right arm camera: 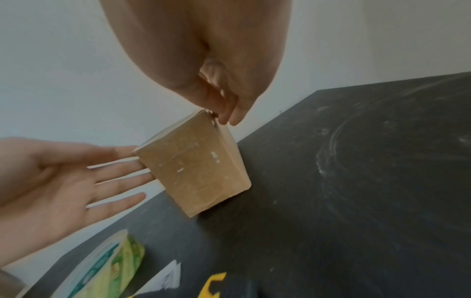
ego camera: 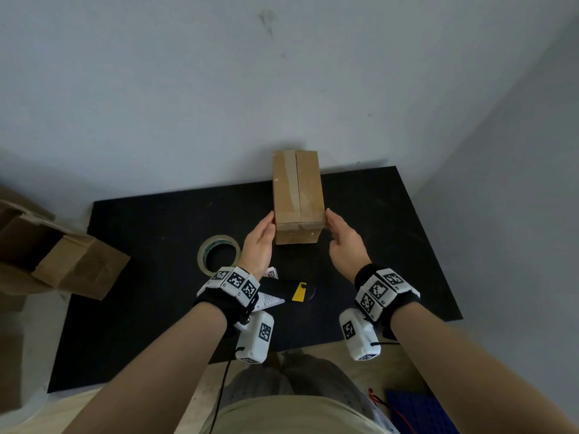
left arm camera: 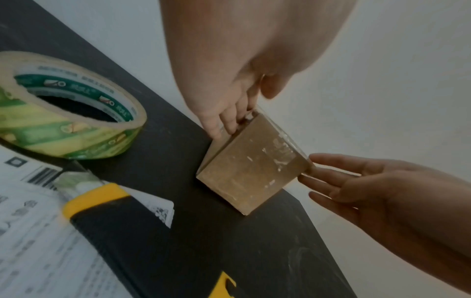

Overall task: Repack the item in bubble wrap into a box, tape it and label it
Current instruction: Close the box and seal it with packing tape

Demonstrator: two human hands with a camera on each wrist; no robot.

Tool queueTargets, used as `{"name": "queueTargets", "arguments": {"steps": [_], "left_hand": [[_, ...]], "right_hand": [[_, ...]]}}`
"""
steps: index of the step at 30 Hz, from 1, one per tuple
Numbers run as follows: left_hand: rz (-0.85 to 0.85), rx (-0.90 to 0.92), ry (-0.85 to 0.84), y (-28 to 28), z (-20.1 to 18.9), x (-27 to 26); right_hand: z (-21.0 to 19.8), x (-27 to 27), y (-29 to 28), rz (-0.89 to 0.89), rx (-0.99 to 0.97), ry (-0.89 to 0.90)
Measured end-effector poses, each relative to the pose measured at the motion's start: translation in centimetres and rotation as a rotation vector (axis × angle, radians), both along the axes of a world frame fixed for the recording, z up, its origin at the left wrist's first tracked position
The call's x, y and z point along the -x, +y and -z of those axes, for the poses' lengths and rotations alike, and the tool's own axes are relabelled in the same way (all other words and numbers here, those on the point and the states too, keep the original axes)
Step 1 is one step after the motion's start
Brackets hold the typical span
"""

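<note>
A black tabletop [ego camera: 391,245] fills the middle of the head view, its surface scuffed with pale circular scratches that show most plainly at the right of the right wrist view. Behind it a pale grey wall [ego camera: 188,89] takes up the upper half of the frame, with a dark smudge [ego camera: 268,21] near the top centre. A black knife [ego camera: 299,291] with a yellow slider lies in the lower centre of the tabletop. At the left edge, off the tabletop, sit open, empty cartons [ego camera: 72,264], flaps spread. A blue board [ego camera: 419,411] and a red cord [ego camera: 380,402] lie at lower right on light wood [ego camera: 404,364].
</note>
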State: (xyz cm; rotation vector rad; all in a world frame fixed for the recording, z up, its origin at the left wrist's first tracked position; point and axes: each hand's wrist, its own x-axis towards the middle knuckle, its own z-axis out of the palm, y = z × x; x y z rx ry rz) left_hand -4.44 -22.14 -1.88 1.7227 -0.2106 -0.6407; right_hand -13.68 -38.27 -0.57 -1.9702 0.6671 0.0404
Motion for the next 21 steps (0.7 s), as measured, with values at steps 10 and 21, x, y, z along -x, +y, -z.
{"name": "queueTargets", "arguments": {"steps": [10, 21], "left_hand": [[0.146, -0.119, -0.319, 1.1, 0.8, -3.2], [0.126, -0.042, -0.27, 0.8, 0.3, -3.3]], "right_hand": [[-0.4, -1.6, -4.0, -0.208, 0.354, -0.074], [0.4, -2.3, -3.9, -0.25, 0.346, -0.167]]}}
